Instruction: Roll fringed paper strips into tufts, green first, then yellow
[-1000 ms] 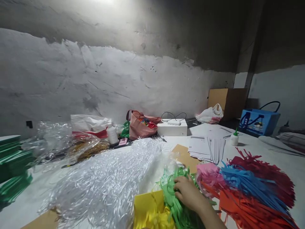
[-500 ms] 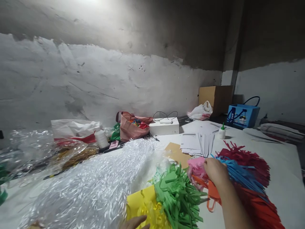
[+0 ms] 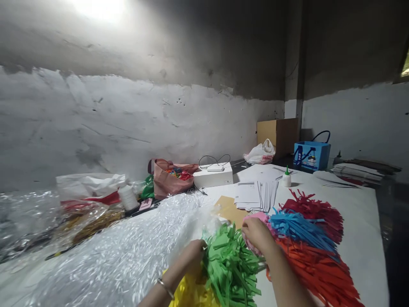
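Note:
My left hand (image 3: 193, 252), with a bracelet at the wrist, is at the upper left edge of a bunch of green fringed paper (image 3: 232, 264). Its fingers look curled in, and what they hold is hidden. Yellow fringed paper (image 3: 191, 292) lies under that forearm. My right hand (image 3: 256, 231) is closed on a pink fringed paper bunch (image 3: 264, 217), partly covering it. Blue fringed paper (image 3: 303, 230), a dark red bunch (image 3: 322, 215) and an orange-red bunch (image 3: 319, 266) lie to the right, beside my right forearm.
Shiny clear strips (image 3: 128, 251) spread over the table's left side. Behind are a spool of white string (image 3: 128, 198), a pink bag (image 3: 171, 181), a white box (image 3: 214, 175), printed sheets (image 3: 252, 194), a glue bottle (image 3: 286, 179) and a blue bag (image 3: 312, 154).
My left hand has moved up from the bottom edge, over the yellow paper to the green bunch. My right hand stays at the pink paper. The view has swung right.

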